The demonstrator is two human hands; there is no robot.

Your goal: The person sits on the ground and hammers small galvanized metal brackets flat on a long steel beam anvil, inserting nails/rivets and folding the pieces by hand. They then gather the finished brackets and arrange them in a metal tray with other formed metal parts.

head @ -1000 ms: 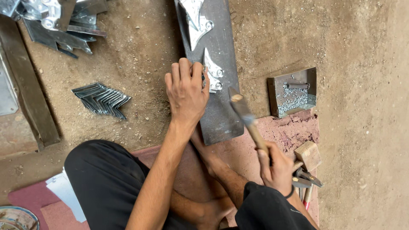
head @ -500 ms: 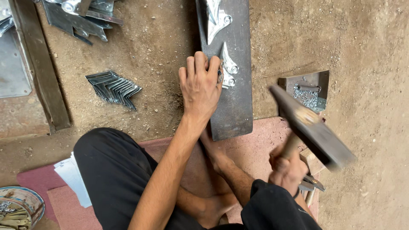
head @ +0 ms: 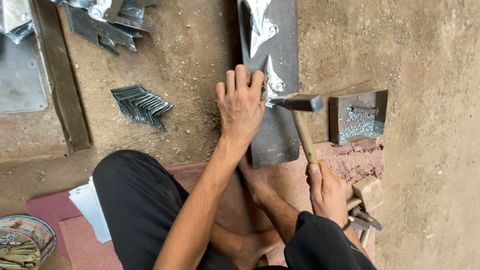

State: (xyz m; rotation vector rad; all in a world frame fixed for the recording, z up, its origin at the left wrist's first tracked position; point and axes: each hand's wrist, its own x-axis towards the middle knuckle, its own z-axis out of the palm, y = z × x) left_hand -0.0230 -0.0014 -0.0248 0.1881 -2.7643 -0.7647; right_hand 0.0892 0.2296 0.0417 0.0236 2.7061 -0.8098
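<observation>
Nearest to us, at the bottom of the frame, we see our black-trousered legs folded on a reddish mat, with a bare foot tucked just under the near end of the work. At the lower left sits a round tin of small metal parts, and white paper sheets lie beside our knee. At the lower right our right hand has its grip closed tight around the pale wooden handle of a steel-headed hammer; just beside that hand rest a small wooden block and dark pliers.

A little farther up, the hammer's head lies level over a long dark steel plate on the dirt floor, its face touching or just at a shiny pointed sheet-metal piece. Our left hand lies flat with fingers together, pressing down on the left edge of that piece and the plate, so the piece sits in the upper middle of the frame between hand and hammer head. To the right, near the hammer, stands an open square metal box holding small silvery rivets.

Left of centre, a fanned stack of angled metal brackets lies on the dirt. Farther still, more shiny pointed pieces rest on the plate's far end, loose metal offcuts fill the upper left, and a dark flat bar runs down the left side.
</observation>
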